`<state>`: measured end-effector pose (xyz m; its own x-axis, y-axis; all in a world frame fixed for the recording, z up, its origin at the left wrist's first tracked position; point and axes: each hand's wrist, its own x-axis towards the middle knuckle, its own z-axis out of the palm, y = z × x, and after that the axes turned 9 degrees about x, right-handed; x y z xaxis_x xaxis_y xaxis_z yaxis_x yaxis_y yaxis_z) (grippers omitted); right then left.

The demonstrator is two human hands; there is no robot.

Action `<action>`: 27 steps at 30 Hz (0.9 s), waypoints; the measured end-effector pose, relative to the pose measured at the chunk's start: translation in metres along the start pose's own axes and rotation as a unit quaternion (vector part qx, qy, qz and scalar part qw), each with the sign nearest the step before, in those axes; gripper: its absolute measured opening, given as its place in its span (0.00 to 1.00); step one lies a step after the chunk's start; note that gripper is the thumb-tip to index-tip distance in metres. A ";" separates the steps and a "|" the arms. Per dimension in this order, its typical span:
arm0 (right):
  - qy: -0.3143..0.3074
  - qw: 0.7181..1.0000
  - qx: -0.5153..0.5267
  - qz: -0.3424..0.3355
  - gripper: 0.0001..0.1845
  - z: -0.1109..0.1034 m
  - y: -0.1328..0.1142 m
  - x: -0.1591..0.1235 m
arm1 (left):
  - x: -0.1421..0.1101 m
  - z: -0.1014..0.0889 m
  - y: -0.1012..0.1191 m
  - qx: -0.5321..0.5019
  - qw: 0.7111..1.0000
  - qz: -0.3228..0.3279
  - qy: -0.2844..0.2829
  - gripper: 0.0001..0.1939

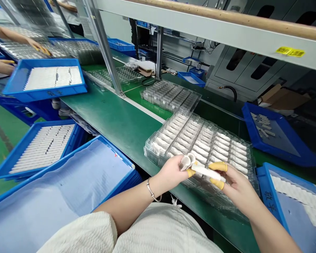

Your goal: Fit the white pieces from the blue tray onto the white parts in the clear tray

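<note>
My left hand (173, 170) is closed in a pinch on the rounded cap end of a white plastic part (204, 172). My right hand (233, 184), with yellow finger cots on its fingertips, grips the long body of the same part. Both hands hover at the near edge of a clear blister tray (246, 160) whose slots hold rows of similar white parts. A bracelet sits on my left wrist.
Another clear tray stack (171, 95) lies further back on the green bench (116, 119). Blue bins surround me: one lined with blue sheet (68, 182) at left, others with white parts (42, 146), (46, 79), (274, 131), (295, 196). Another person's hands (38, 45) work far left.
</note>
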<state>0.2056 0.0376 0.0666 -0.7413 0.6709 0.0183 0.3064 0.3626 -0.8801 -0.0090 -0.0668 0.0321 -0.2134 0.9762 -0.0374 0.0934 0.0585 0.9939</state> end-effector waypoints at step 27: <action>-0.030 0.889 -0.451 -0.079 0.12 -0.037 0.072 0.161 | 0.027 -0.022 -0.016 0.177 0.983 0.000 0.045 0.11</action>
<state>0.1301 0.1953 0.0239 -0.8397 0.5399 0.0585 0.5298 0.8380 -0.1308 -0.0374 -0.0463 0.0176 -0.2968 0.9548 -0.0128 0.4225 0.1433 0.8949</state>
